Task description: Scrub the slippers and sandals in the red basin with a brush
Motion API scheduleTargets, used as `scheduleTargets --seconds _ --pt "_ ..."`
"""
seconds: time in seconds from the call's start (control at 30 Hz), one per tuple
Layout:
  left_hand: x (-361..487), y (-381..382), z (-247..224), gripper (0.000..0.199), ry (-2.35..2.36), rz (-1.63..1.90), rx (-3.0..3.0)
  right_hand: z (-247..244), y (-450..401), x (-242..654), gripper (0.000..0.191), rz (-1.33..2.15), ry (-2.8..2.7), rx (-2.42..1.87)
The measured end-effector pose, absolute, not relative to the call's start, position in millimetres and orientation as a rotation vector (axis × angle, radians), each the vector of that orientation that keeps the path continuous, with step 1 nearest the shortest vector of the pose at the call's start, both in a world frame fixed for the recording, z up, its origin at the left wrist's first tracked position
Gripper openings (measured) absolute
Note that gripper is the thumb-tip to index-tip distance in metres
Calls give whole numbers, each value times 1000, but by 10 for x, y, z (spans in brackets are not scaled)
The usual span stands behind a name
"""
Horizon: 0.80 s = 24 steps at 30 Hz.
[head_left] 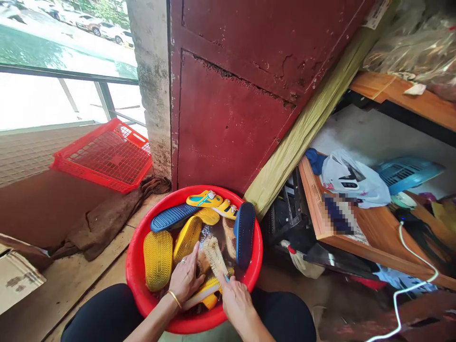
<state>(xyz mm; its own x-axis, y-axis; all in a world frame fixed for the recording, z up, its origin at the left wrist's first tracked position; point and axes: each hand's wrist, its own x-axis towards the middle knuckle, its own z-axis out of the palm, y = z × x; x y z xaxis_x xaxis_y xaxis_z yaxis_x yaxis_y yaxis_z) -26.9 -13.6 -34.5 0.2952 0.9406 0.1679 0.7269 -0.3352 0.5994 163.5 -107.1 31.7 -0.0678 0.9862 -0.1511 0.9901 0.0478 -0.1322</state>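
A round red basin (131, 266) holds water and several slippers and sandals. My right hand (235, 298) is closed on the handle of a scrub brush (214, 256), its pale bristles facing up over the middle of the basin. Left of the brush, my left hand (185, 278) is closed on a brown shoe (203, 263), mostly hidden by the fingers. Yellow slippers (158, 261) lean at the basin's left side. One dark blue slipper (174, 216) rests at the back left, another (245, 235) stands on the right rim. Small yellow sandals (204, 198) lie at the back.
Behind the basin stands a dark red door (231, 118). A red plastic crate (107, 156) lies at the left beside brown cloth (103, 223). At the right, a wooden shelf (377, 228) carries a white plastic bag (356, 180) and a blue basket (406, 173); a white cable (395, 304) hangs down.
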Motion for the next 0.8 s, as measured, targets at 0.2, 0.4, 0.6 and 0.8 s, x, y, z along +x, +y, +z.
scheduleTargets --seconds 0.2,0.4,0.6,0.8 --pt "-212 -126 -321 89 1479 773 2253 555 -744 1642 61 -183 2121 1999" --pt "-245 -176 -282 91 1468 740 2268 639 -291 1479 52 -141 2076 2104" --pt "-253 -105 -337 99 1518 910 2121 387 -1099 1473 62 18 2254 1938" --pt "-234 -68 -392 100 1425 1016 2162 357 -1138 1570 58 72 2361 1904"
